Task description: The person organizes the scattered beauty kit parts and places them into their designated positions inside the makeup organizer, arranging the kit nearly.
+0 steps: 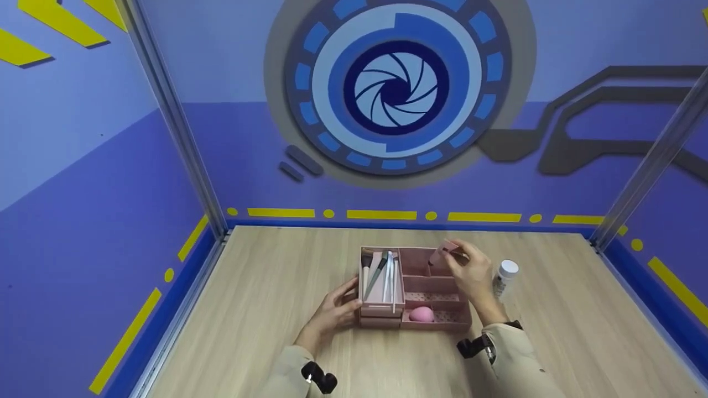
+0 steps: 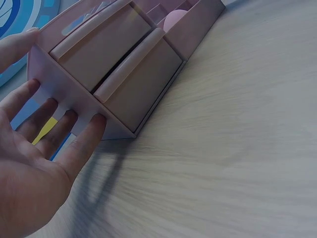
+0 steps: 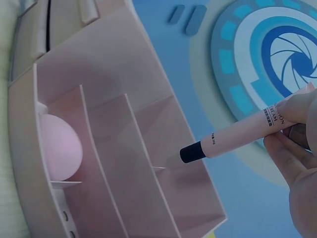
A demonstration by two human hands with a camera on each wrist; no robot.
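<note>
A pink cosmetics organizer (image 1: 381,322) stands on the table, with two drawers (image 2: 141,82) at its front left and open compartments on the right. My left hand (image 1: 333,311) touches its left side with straight, spread fingertips (image 2: 94,130). Over the back right compartments, my right hand (image 1: 473,276) pinches a pink cream tube (image 3: 242,130) near its flat end. Its black cap (image 3: 192,152) points down toward the back compartments. A pink makeup sponge (image 3: 62,148) sits in the front compartment. Makeup brushes (image 1: 377,273) and slim light sticks lie in the top left tray.
A white bottle (image 1: 505,276) with a white lid stands on the table (image 1: 265,276), right of the organizer and close to my right wrist. Behind the table rises a blue wall (image 1: 238,155) with a round emblem. Metal posts (image 1: 180,127) frame the corners.
</note>
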